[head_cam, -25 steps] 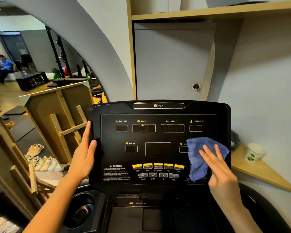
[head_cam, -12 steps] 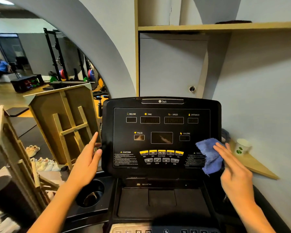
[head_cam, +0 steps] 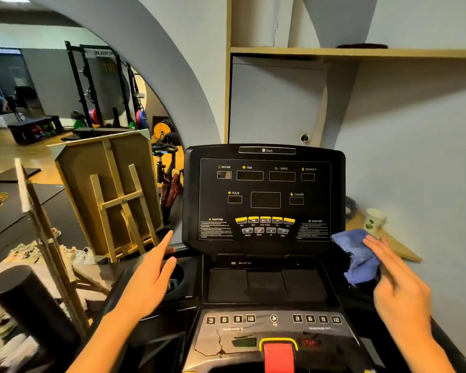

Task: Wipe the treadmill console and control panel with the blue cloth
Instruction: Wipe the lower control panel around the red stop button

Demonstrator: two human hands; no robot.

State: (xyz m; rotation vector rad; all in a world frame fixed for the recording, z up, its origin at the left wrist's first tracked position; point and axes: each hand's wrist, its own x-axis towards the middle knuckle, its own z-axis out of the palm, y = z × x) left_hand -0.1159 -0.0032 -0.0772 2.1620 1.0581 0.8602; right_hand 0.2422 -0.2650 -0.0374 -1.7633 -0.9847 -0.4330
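Blue cloth (head_cam: 357, 255) draped at lower-right corner of upper console (head_cam: 264, 197), hanging off its edge toward the right side rail. Right hand (head_cam: 396, 284) flat on cloth w/ straight fingers, pressing rather than gripping; left hand (head_cam: 148, 278) released, fingers extended, hovering just left of console near cup holder (head_cam: 176, 275), holding nothing, not touching the console as far as can be told. Judged mid-task: display face looks reached, lower control panel (head_cam: 275, 327) w/ number keys and red stop tab (head_cam: 279, 351) not yet under the cloth. To do step well: bunch cloth under palm so no loose corner trails, then sweep in overlapping L-to-R passes down from tray (head_cam: 267, 286) to lower panel. Keep pressure light over keys & stop tab, since firm push could trigger a btn; can't tell if unit powered, though lower panel shows faint lit digits. Brace left hand on console's left edge to stop it rocking. Mind paper cup (head_cam: 374, 218) on wooden shelf (head_cam: 404, 251) just right of cloth, easy to knock w/ a wide stroke. Finish along bezel edges & corners where dust likely collects.
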